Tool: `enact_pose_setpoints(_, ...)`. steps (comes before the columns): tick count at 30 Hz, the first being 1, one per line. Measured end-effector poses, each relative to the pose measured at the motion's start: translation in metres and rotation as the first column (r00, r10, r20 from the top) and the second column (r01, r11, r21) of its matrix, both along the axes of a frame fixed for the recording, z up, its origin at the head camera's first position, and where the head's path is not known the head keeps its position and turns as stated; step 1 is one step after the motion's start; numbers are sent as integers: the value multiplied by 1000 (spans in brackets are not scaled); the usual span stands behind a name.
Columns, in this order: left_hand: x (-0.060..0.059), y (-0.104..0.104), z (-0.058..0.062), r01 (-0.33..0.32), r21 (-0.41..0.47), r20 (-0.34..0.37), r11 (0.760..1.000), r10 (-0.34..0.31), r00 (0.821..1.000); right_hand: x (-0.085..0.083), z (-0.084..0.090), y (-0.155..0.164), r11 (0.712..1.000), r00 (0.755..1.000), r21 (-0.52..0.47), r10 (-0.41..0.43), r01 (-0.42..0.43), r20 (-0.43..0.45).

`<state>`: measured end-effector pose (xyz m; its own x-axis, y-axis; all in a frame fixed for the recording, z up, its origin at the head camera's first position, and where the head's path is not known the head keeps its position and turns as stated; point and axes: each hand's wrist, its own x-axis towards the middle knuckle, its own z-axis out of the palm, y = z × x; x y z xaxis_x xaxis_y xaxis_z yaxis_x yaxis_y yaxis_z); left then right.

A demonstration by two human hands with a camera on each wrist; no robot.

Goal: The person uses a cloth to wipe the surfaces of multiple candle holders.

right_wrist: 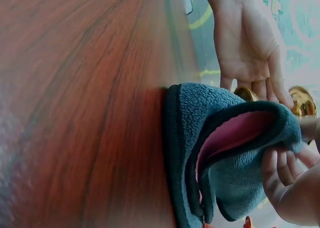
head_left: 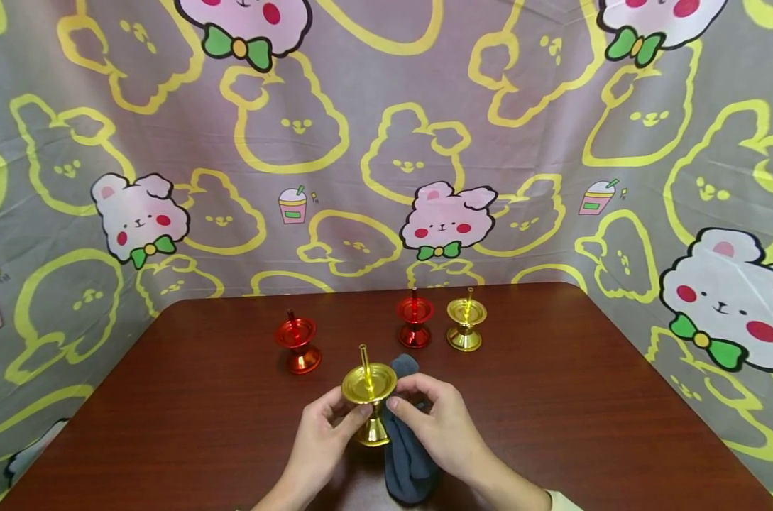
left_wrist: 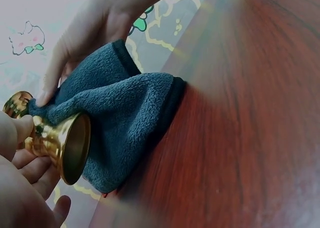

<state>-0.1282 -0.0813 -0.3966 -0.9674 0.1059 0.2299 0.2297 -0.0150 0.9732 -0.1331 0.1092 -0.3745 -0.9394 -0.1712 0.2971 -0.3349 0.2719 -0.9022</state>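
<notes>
In the head view my left hand [head_left: 321, 436] grips a shiny gold candle holder [head_left: 375, 430] by its narrow middle, under the dish, with the thin stem pointing up. My right hand [head_left: 446, 426] pinches a dark blue-grey cloth [head_left: 412, 465] against the right side of that holder. The left wrist view shows the flared base of the candle holder [left_wrist: 75, 148] beside the fuzzy cloth [left_wrist: 125, 108]. Folds of the cloth [right_wrist: 235, 178] hang from my right fingers in the right wrist view, with a pink layer showing inside.
Farther back on the brown wooden table [head_left: 188, 426] stand a red candle holder [head_left: 299, 344] at left, another red candle holder [head_left: 414, 323] right of centre, and a second gold candle holder [head_left: 466, 323] beside it. A cartoon-patterned curtain [head_left: 354, 191] hangs around the table.
</notes>
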Motion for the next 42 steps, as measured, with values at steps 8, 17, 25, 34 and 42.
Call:
enact_pose_setpoints(8, 2, 6, 0, -4, -44, 9, 999, 4, 1000, 1, -4, -3, 997, 997, 49, -51, 55, -65)
enact_pose_setpoints(17, -2, 8, 2, -110, -45, 26, 993, 111, 993, 0, -6, -4, 999, 983, 15, -28, 31, -179)
enact_pose_setpoints(25, -4, 6, 10, -107, -21, 73, 994, 108, 991, -2, -5, -2, 1000, 973, 2, -12, 13, -229)
enact_pose_setpoints(34, -9, 3, 13, -154, 111, 154, 982, 136, 979, -2, -1, -4, 1000, 980, -5, -11, 10, -199)
enact_pose_setpoints(42, -7, -4, 11, -44, 80, 140, 996, 33, 990, -3, -1, -3, 1000, 963, -26, -13, 6, -269)
